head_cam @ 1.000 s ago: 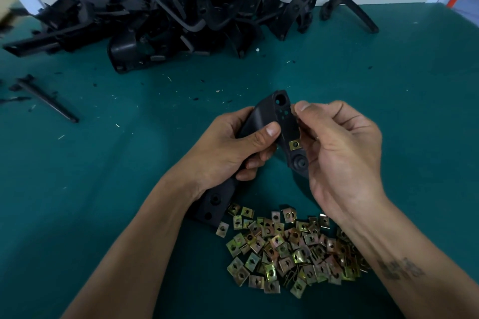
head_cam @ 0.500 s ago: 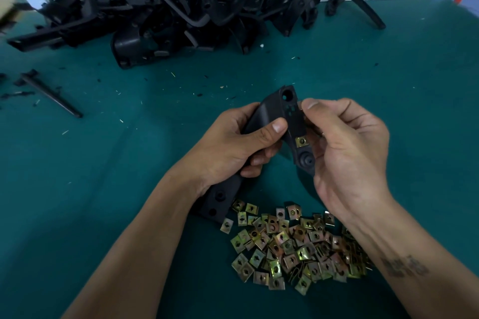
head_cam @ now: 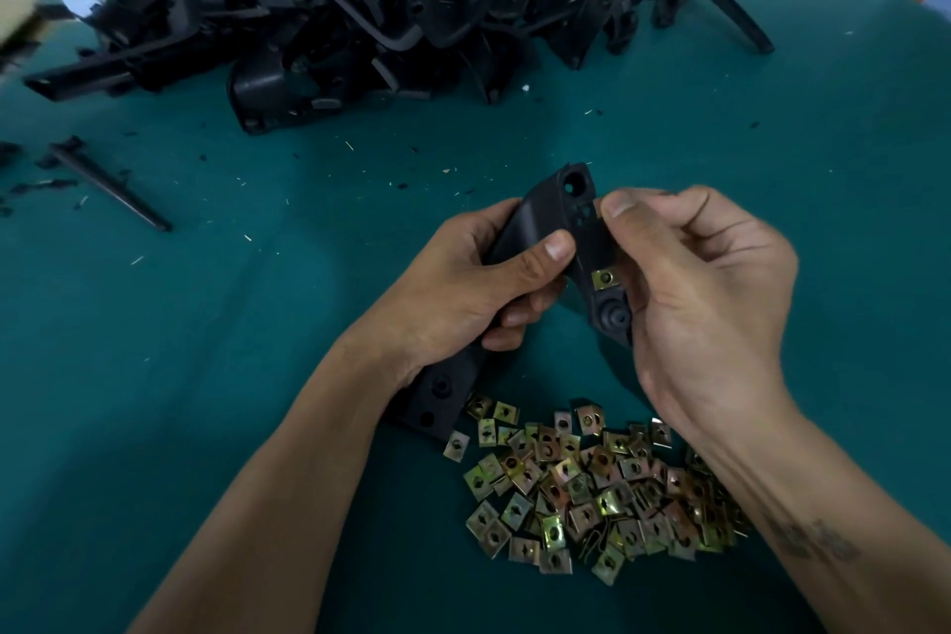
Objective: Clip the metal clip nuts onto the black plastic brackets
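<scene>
1. Counter: teal-green top, runs back to a pale wall.
2. Heap of black plastic brackets along the far edge, left of centre, tangled and overlapping.
3. Single bent black bracket lying apart, just right of the heap.
4. Thin black rod at far left, angled, with small black fragments beside it.
5. Loose pile of brass-coloured metal clip nuts at near centre, many overlapping; one stray clip nut at the pile's left edge.
6. Scattered pale slivers and dark crumbs across the middle.
</scene>
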The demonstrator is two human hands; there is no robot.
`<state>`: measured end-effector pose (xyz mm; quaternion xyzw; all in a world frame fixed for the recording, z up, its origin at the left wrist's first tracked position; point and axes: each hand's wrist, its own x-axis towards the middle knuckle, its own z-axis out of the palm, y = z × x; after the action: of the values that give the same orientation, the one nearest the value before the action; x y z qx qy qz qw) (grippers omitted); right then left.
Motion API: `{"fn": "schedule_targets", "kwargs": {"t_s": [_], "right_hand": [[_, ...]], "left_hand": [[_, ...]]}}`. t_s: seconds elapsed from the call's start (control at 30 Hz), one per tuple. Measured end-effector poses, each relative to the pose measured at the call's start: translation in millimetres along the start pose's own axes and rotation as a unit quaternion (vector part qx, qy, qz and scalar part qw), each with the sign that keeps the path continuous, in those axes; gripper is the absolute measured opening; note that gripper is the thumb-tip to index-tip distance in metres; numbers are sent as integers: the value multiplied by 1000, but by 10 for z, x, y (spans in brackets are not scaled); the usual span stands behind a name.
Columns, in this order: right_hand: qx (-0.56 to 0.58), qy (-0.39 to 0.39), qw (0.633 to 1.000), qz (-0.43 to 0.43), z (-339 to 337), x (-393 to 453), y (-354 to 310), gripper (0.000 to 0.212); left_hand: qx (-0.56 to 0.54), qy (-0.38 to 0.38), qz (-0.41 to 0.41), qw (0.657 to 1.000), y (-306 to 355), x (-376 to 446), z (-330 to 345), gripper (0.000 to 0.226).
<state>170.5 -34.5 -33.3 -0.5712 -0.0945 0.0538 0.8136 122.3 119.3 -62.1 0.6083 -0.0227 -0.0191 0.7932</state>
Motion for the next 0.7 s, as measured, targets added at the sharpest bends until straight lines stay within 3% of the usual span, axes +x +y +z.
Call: {"fn": "schedule_targets", "kwargs": {"t_s": [0.23, 0.4, 0.7], "right_hand": [[5, -19, 1000, -2, 30, -50, -8, 22], [49, -79, 995, 38, -4, -68, -56, 25], [18, -193, 976, 99, -85, -19, -93, 35]], "left_hand": [[12, -5, 13, 1000, 6, -11, -2, 30], [9, 0, 18, 1000, 5, -22, -8, 39], [21, 3, 19, 1000, 4, -20, -17, 42]]}}
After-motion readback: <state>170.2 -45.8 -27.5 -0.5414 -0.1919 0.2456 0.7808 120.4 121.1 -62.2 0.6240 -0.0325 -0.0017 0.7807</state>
